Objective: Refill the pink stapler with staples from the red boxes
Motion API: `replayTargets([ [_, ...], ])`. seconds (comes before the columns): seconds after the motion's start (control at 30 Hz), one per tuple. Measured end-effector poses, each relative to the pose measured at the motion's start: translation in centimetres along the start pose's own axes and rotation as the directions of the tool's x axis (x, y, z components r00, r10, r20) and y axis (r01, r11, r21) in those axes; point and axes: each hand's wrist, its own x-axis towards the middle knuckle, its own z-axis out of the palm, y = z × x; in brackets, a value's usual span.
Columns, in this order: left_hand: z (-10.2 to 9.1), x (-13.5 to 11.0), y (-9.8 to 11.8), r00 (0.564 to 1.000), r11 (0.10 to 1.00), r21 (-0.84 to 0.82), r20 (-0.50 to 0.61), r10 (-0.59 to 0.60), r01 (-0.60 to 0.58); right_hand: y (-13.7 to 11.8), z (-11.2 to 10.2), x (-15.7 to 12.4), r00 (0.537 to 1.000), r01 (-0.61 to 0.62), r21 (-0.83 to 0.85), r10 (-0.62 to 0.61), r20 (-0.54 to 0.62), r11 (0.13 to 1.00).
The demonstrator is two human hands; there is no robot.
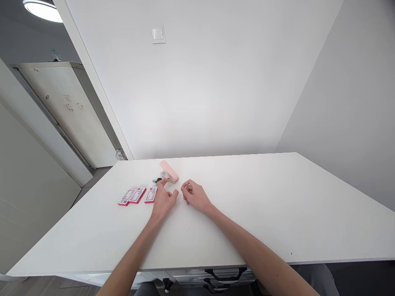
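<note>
White tabletop (262,197) | left hand (163,201) spread, partly hiding red-edged box (150,195) | right hand (196,196) curled, contents unclear | pink stapler (169,170) beyond

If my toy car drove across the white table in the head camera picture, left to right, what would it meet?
Leftmost red-and-white box → middle red-and-white box → rightmost red-and-white box → left hand → right hand.
</note>
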Motion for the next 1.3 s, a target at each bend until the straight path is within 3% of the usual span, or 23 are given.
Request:
replayTargets([
  [0.4,0.3,1.8,0.0,0.993,0.981,-0.193,0.101,0.055,-0.034,-0.1,0.0,0.1,1.000,-0.011,0.018,0.011,-0.014,1.000],
  [0.5,0.4,1.3,0.1,0.982,0.973,-0.205,0.137,0.132,-0.102,0.0,0.1,0.2,0.986,0.028,-0.018,-0.031,-0.161,0.999],
  [0.6,0.6,0.7,0.1,0.957,0.963,-0.214,0.200,0.208,-0.164,0.0,-0.1,0.3,0.927,0.089,-0.143,-0.134,-0.349,0.986],
  [0.67,0.8,0.3,0.1,0.938,0.956,-0.208,0.234,0.256,-0.209,0.0,-0.4,0.3,0.898,0.123,-0.235,-0.209,-0.387,0.964],
  [0.77,0.9,0.0,0.1,0.936,0.957,-0.140,0.214,0.280,-0.254,0.0,-0.7,0.3,0.889,0.176,-0.337,-0.296,-0.348,0.925],
  [0.9,0.8,-0.2,0.2,0.960,0.963,-0.024,0.070,0.269,-0.268,0.5,-1.0,0.5,0.919,0.194,-0.384,-0.305,-0.251,0.903],
  [1.03,0.8,-0.1,0.1,0.955,0.956,0.103,-0.092,0.284,-0.274,0.8,-1.4,0.7,0.950,0.155,-0.313,-0.229,-0.215,0.937],
  [1.13,0.9,0.2,-0.3,0.917,0.932,0.149,-0.181,0.355,-0.331,0.3,-1.9,0.6,0.978,0.143,-0.194,-0.169,-0.124,0.970],
  [1.2,0.9,0.4,-0.5,0.905,0.919,0.147,-0.178,0.387,-0.365,-0.2,-2.3,0.4,0.987,0.156,-0.133,-0.161,-0.026,0.979],
  [1.3,0.7,0.5,-0.7,0.928,0.927,0.121,-0.082,0.365,-0.354,-0.6,-2.5,0.1,0.986,0.163,-0.119,-0.161,0.031,0.979],
])
